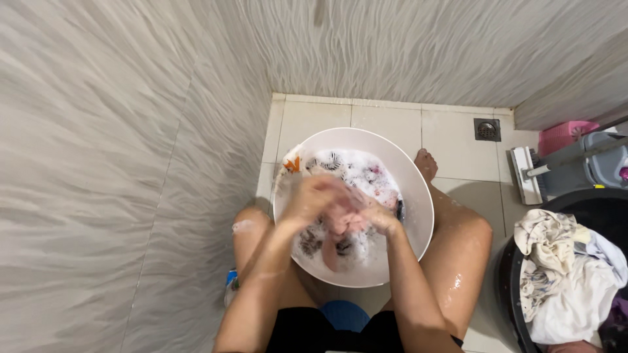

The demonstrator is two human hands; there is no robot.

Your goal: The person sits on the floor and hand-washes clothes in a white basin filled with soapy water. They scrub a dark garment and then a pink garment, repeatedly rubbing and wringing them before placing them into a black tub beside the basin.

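- Here, the left hand [309, 199] and the right hand [378, 219] meet over the middle of a white basin [418, 196] on the tiled floor [451, 144], between the person's bare knees.
- Both hands are clenched on the same pink cloth [340, 222]; the left looks closed over its upper end, the right over the part just beside it, knuckles almost touching. Motion blur hides the exact finger positions.
- The pink cloth lies between the two grips and trails down toward the person, its long axis running roughly from the hands to the basin's near rim, with the loose end dipping into the suds [356, 170].
- Neither hand is clearly nearer; the cloth is shared, with the left hand slightly higher and farther from the body.
- More soaked, patterned laundry sits under the foam in the basin.
- Well apart on the right stands a dark basket [507, 287] heaped with pale clothes [562, 281], near a mop [526, 173] and a floor drain [487, 129].
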